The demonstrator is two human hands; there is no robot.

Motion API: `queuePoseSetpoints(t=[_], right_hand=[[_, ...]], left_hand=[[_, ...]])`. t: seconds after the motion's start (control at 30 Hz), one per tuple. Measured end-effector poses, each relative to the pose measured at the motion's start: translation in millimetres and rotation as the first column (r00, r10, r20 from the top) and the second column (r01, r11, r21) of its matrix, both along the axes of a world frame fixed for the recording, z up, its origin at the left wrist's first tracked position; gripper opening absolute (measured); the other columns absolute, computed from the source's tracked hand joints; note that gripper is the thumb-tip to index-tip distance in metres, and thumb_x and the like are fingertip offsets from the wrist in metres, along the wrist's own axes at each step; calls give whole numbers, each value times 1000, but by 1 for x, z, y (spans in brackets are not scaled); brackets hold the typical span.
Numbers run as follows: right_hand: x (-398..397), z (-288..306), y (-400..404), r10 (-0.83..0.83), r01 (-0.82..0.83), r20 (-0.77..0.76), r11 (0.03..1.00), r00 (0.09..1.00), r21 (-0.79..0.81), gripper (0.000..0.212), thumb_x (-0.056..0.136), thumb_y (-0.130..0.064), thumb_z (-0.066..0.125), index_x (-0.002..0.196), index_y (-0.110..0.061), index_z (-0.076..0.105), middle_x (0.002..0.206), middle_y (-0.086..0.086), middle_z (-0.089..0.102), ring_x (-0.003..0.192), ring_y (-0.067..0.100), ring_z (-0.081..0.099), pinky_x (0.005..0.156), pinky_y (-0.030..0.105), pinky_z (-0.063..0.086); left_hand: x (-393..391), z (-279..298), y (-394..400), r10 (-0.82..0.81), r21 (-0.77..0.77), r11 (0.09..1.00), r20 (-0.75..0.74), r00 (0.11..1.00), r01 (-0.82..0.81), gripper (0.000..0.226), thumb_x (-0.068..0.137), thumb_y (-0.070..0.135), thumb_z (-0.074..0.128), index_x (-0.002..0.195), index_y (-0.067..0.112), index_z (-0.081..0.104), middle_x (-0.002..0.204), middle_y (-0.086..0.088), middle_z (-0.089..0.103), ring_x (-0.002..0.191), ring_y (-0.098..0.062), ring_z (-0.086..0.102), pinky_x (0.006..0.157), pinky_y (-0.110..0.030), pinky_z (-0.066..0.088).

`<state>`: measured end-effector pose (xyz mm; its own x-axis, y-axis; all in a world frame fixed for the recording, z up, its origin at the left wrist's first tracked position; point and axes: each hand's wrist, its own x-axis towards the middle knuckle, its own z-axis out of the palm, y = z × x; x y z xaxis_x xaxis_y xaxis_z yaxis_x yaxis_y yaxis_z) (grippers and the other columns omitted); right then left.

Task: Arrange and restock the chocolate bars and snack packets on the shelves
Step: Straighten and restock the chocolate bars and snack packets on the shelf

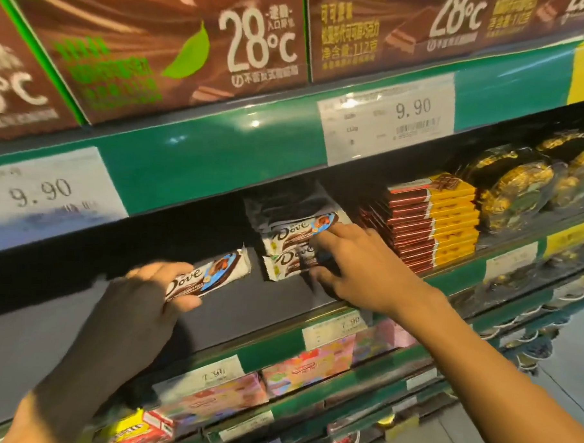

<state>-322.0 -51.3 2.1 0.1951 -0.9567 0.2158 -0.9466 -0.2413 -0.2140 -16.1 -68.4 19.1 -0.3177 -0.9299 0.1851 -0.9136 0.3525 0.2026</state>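
My left hand grips a Dove chocolate bar by its left end, holding it just in front of the dark middle shelf. A stack of Dove bars lies on that shelf to the right. My right hand reaches to this stack: its index finger touches the top bar's right end and the thumb lies under the lower bar. Whether it pinches a bar is unclear.
Red and yellow chocolate boxes are stacked right of the Dove bars, then gold-foil chocolates. Large brown 28°C boxes fill the shelf above. Pink snack packets and a yellow packet sit on lower shelves. Green rails carry price tags.
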Motion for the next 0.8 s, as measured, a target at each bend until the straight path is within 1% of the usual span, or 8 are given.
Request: queuePoseSetpoints(t=[0.13,0.3,0.37,0.43,0.53,0.63,0.7,0.8], right_hand=[[-4,13,-6,25,-17,-63,992,998,123,51,91,-53,59,133,-24,52,126,0,45,126,22,37,108,44,34],[-5,21,-13,87,-84,-3,968,996,235,41,84,-51,70,113,-23,58,115,-2,54,110,18,49,98,40,46],[-5,20,-12,107,-107,15,965,994,238,46,86,-50,69,122,-23,57,120,-2,56,111,16,51,99,33,45],[-4,18,-8,113,-114,17,970,993,217,59,88,-54,61,137,-23,53,127,-2,55,118,15,49,101,24,41],[-2,16,-1,124,-126,26,982,992,140,71,85,-67,44,140,-23,52,127,-4,54,122,15,48,104,25,39],[0,16,5,120,-131,108,987,987,98,61,86,-61,53,133,-23,57,124,-5,56,114,11,53,97,18,39],[1,19,7,129,-143,155,986,980,86,57,83,-61,57,127,-24,60,119,-5,62,106,12,59,91,21,45],[4,22,4,130,-158,206,979,970,129,56,77,-59,67,124,-28,60,107,-5,68,94,12,63,82,27,51]], left_hand=[[17,-6,6,24,-24,999,8,1000,-24,39,91,32,60,126,16,64,112,-8,64,98,-27,57,85,-42,47],[21,-16,10,38,16,999,-69,997,-37,37,89,35,62,125,24,61,117,1,61,101,-18,52,82,-31,40],[26,-20,7,41,42,998,-91,995,-37,41,90,39,63,129,32,55,118,10,62,96,-9,54,82,-28,41],[27,-20,4,65,68,996,-126,990,-56,45,89,42,64,131,37,49,117,17,63,90,-1,55,80,-26,44],[24,-16,6,116,100,990,-196,974,-98,45,89,41,66,130,39,48,114,19,65,87,3,59,74,-21,44],[13,-9,22,153,136,984,-305,940,-116,43,90,38,65,129,35,50,113,16,65,86,2,60,67,-8,38],[5,-3,36,195,186,974,-397,897,-129,41,90,34,66,128,32,51,107,18,64,85,6,60,62,-5,39],[0,2,58,270,209,960,-527,806,-185,35,83,30,74,114,30,60,95,20,67,80,9,63,61,-5,44]])
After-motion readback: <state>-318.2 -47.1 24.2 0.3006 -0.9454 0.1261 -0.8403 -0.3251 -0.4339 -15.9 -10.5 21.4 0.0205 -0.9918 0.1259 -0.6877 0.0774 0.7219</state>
